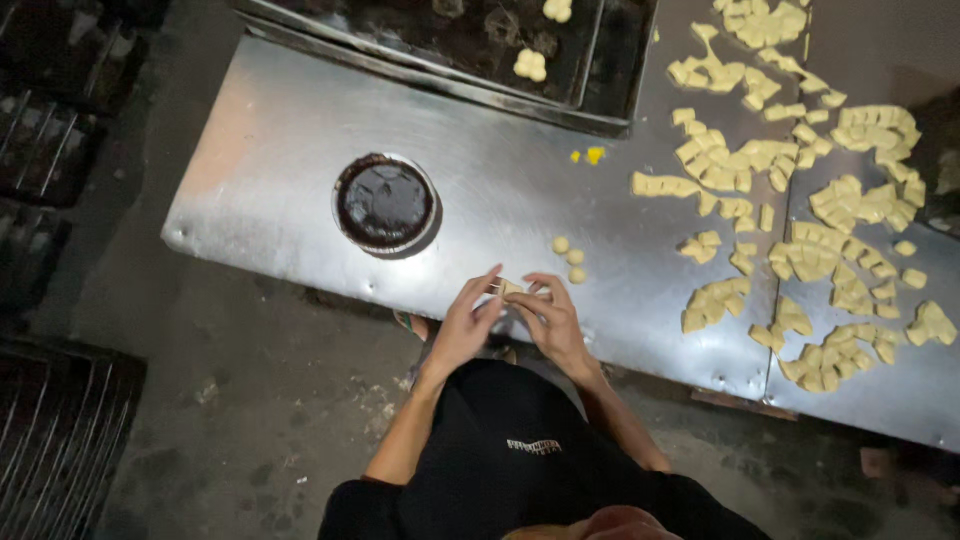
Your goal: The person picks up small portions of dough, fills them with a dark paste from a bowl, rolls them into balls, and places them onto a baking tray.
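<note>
Both hands meet at the near edge of a steel table (290,130). My left hand (468,322) and my right hand (548,318) together pinch a small pale piece of dough (511,287) between the fingertips. Just beyond the hands lie three small round dough balls (571,258). A round dark bowl of dark liquid (385,203) stands to the left of the hands.
Many cut pale dough pieces (800,220) cover the right half of the table. A dark baking tray (480,45) with a few shaped dough pieces sits at the far edge. Wire racks (45,430) stand on the floor at the left.
</note>
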